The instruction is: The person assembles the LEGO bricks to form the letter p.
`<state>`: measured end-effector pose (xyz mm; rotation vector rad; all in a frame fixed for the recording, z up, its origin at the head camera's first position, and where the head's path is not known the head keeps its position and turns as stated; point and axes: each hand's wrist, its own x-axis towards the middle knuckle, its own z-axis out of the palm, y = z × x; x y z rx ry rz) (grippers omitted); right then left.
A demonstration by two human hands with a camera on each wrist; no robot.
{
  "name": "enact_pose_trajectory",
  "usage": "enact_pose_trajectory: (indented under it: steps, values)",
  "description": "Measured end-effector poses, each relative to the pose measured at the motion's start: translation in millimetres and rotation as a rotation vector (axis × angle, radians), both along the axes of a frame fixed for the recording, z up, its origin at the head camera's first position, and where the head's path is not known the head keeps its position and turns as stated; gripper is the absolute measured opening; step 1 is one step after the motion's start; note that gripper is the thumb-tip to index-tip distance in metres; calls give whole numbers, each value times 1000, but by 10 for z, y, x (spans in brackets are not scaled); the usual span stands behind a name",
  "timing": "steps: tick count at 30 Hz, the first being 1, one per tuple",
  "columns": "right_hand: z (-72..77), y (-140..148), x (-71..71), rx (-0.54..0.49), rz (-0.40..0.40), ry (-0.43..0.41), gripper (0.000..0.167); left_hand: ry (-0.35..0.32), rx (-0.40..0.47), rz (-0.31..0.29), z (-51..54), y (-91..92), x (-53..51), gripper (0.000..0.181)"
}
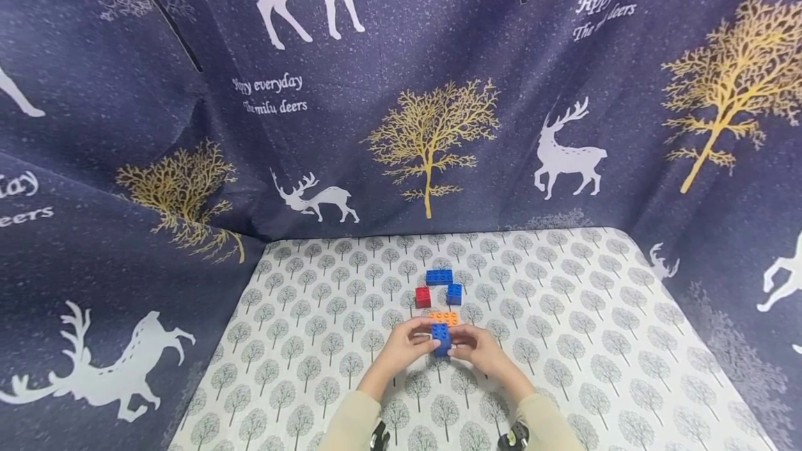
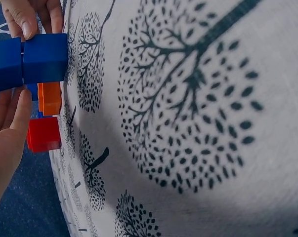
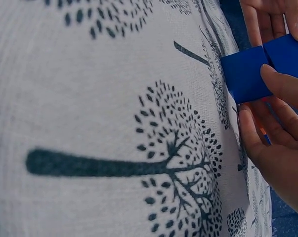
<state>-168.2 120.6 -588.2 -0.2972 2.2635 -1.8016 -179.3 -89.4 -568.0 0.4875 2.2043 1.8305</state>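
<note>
Two blue blocks, an upper one (image 1: 441,330) and a lower one (image 1: 442,349), stand one on the other, with a thin seam between them in both wrist views. My left hand (image 1: 401,351) grips the pair from the left, and my right hand (image 1: 487,353) from the right. The left wrist view shows the lower blue block (image 2: 46,58) close to the cloth, with my left hand (image 2: 4,143) beside the stack. In the right wrist view, my right hand's (image 3: 282,133) thumb presses on the lower block (image 3: 245,74). Some fingertips are hidden behind the blocks.
Just beyond the hands lies an orange brick (image 1: 445,317), partly covered by them. Farther back are a red block (image 1: 422,297), a small blue block (image 1: 454,294) and a longer blue brick (image 1: 439,276). Tree-patterned cloth (image 1: 301,353) covers the table; a dark curtain (image 1: 388,40) hangs around it.
</note>
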Motion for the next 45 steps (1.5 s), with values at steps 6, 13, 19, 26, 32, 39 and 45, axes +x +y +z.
enact_pose_trajectory:
  steps: [6, 13, 19, 26, 32, 39, 45]
  values:
    - [14, -1, 26, -59, 1, -30, 44, 15, -1, -20, -5, 14, -2, 40]
    - [5, 0, 30, -61, -4, -48, 44, -16, -15, -11, -1, 6, 4, 39]
    - [21, 15, 34, -43, -6, -61, 45, 17, -6, -28, -50, 2, -8, 39]
    - [49, -5, 24, -22, -4, -5, 43, 16, 11, -16, -45, 1, -24, 38]
    - [43, -7, 4, -14, -9, -17, 42, -6, -9, -5, 71, 18, 4, 36]
    - [109, -21, 19, -15, -5, -4, 42, 7, -4, -18, -5, -7, -31, 37]
    - [54, 6, 5, -5, 5, 15, 43, 4, -28, -22, 24, 9, -28, 36]
